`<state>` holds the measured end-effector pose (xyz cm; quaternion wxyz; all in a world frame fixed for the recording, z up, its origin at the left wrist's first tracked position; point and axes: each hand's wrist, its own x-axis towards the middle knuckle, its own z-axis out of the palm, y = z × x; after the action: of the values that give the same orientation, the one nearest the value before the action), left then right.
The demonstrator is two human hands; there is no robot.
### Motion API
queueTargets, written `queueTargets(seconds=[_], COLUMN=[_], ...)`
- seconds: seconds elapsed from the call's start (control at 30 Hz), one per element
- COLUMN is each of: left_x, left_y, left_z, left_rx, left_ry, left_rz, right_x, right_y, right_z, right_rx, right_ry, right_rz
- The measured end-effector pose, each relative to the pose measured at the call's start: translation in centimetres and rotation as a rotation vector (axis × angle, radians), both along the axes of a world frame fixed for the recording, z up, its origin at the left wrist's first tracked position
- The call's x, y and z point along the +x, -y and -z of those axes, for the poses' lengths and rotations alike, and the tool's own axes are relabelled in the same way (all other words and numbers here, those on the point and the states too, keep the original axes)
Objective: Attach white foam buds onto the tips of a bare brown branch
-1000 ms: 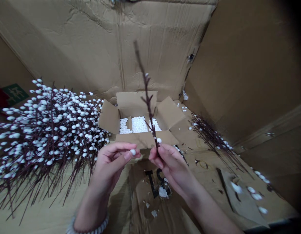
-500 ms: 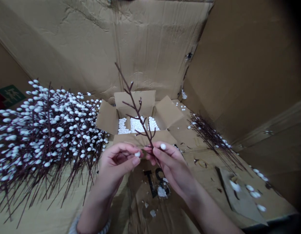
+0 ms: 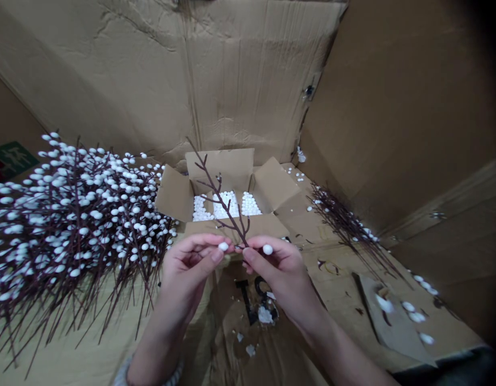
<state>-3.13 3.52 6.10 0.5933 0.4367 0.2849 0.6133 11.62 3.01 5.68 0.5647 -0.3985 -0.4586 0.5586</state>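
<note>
Head view: my left hand pinches a white ball between thumb and index, tips closed right onto it. My right hand has the brown branch low on the stem, thumb pressed over index, no slack visible. Branch is up off the bench, above the middle of its near half, tip leaning left toward the box by the far edge. Second ball sits at my right index; can't tell if it's on a twig or just held. A short side twig points at the left-hand ball; can't tell if they touch.

Looks like ball-to-twig fitting. Best way, I reckon: brace the stem right behind that twig so it can't flex, line the ball up on the twig's axis (no hole visible from here), push straight, no twisting. Light pinch, or the ball could skid; crooked push might snap the twig.
</note>
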Motion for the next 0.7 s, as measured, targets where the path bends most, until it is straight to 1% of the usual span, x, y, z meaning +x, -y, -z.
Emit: queueTargets(seconds=[0.13,0.2,0.53,0.7], left_x=[0.09,0.13,0.2,0.25], left_y=[-0.01,0.04,0.14,0.14], left_z=[0.06,0.01,-0.11,0.0], left_rx=[-0.012,-0.018,-0.025,-0.027], left_ry=[-0.008,-0.012,-0.014,-0.018], left_rz=[-0.003,0.0,0.02,0.012], right_x=[0.13,0.15,0.15,0.3], right_y=[0.19,0.24,0.33,0.27], right_z=[-0.26,-0.45,-0.62,-0.6], right_rx=[0.217,0.288,0.342,0.421], right_ry=[0.218,0.288,0.405,0.457], right_rz=[0.025,0.038,0.082,0.1])
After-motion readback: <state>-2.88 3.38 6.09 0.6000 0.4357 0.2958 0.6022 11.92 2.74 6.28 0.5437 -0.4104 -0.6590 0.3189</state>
